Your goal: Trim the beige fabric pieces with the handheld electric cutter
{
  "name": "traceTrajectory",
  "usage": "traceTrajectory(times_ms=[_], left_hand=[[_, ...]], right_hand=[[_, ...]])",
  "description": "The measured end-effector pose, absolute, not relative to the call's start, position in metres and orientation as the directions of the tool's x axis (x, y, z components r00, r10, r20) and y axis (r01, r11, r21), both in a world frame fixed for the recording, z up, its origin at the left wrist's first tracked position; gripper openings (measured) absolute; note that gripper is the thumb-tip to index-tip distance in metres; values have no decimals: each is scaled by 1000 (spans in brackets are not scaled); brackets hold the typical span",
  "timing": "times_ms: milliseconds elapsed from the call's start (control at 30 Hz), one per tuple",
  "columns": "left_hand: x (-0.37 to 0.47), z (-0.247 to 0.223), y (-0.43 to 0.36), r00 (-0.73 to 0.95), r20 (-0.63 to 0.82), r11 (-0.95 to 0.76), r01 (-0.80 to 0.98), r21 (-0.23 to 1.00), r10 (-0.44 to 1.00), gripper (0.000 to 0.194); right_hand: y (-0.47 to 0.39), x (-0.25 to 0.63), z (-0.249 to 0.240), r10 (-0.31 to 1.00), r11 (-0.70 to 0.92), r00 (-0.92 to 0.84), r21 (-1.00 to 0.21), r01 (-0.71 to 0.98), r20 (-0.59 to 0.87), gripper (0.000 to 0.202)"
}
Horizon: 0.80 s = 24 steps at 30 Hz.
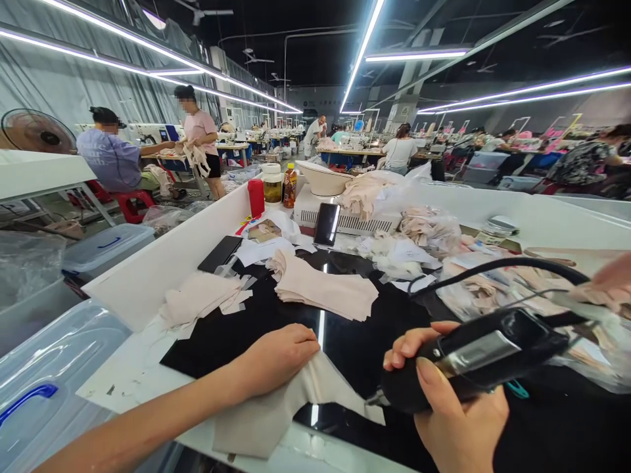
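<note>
My left hand (286,358) has its fingers curled together on a beige fabric piece (259,420) at the front edge of the black work surface. The cloth runs right in a narrowing strip with a pale tab at its end. My right hand (453,407) is wrapped around a black corded hand tool (473,361) with a silvery plate on its side. Its small metal tip (377,398) is at the strip's end; whether it touches, I cannot tell. Beyond my hands lie a stack of beige fabric pieces (323,286) and a smaller pile (202,299).
The tool's thick black cable (507,263) arches right, near another person's blurred hand (616,279). At the back stand a phone (327,223), a vented white box (305,211) and bottles (290,184). Bagged fabric (473,289) lies right. Plastic bins (59,368) stand left.
</note>
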<state>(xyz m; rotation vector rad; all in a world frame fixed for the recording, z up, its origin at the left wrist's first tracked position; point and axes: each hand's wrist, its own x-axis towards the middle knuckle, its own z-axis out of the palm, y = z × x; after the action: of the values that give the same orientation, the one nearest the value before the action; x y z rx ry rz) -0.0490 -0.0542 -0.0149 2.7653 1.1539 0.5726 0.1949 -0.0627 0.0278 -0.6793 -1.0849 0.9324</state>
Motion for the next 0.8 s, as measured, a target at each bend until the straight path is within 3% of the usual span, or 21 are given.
traceTrajectory(times_ms=[233,400,800], left_hand=[[-53,-22,-61,667,337,-739,653,165,664,25],[-51,-28,-63,664,363,-739,664,115,654,24],[-45,-34,-63,631,400,-733,656,181,664,29]], right_hand=[[-66,198,35,901,434,138,-849,-301,411,33],[-53,188,46,893,446,222,-834,-324,391,37],[-8,136,45,886,463,189,-791,-401,423,37]])
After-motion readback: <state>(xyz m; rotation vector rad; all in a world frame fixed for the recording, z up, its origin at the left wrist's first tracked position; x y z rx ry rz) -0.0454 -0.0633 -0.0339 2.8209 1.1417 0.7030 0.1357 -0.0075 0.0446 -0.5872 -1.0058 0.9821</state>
